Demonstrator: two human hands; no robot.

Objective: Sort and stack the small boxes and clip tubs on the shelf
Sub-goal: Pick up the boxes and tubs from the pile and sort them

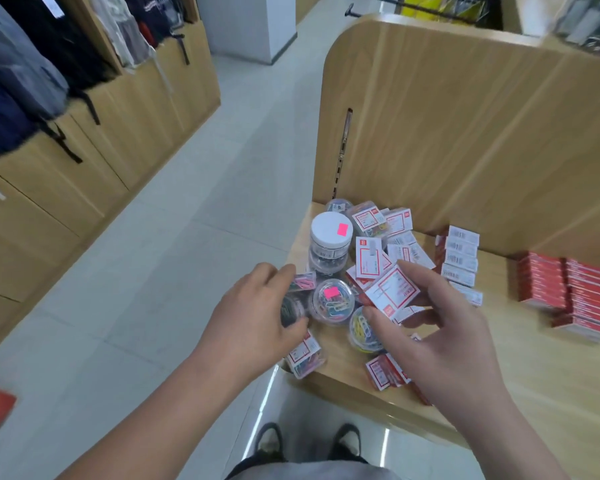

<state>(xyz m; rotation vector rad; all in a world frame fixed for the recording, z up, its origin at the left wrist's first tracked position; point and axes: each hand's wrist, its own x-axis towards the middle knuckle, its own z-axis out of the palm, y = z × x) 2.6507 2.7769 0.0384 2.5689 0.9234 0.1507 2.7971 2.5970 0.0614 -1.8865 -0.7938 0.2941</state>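
our left hand [253, 313] curls its fingers round a dark clip tub [290, 310] at the left edge of the shelf [520, 362]. our right hand [444, 327] pinches a white-and-red small box [392, 291] between thumb and fingers, just over the loose boxes [370, 258]. a white-lidded tub [331, 231] stands behind, and red box stacks [568, 292] sit well to the right.

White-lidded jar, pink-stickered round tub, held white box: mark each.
White-lidded jar [326, 225]: head view, lid top.
Pink-stickered round tub [331, 303]: head view, clear lid.
Held white box [392, 289]: head view, label face.

Jumbled small boxes [392, 294] and clip tubs [331, 301] on shelf [520, 368]
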